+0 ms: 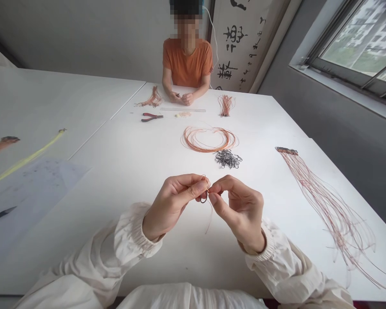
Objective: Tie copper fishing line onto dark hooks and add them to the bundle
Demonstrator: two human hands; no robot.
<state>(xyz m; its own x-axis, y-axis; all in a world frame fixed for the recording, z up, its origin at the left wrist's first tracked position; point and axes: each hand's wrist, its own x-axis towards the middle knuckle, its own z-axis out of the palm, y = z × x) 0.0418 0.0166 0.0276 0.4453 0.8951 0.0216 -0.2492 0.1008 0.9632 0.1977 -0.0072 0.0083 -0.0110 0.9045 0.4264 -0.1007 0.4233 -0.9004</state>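
Above the white table, my left hand [176, 199] pinches a dark fish hook [204, 198] between thumb and fingers, its bend showing below the fingertips. Thin orange fishing line [210, 216] is at the hook's shank, and one end hangs down between my hands. My right hand [239, 204] has thumb and forefinger pressed together on the line, right beside the hook. Just past my hands lie a pile of dark fish hooks [228, 159] and a coil of orange line [193, 147].
Hooks tied to long orange lines [312, 186] lie at the right. Across the table [131, 171] a person in an orange shirt [188, 64] sits with hands together, near red-handled pliers [152, 116], a ruler [183, 110] and line bundles [225, 105]. Yellow line [28, 159] lies at left.
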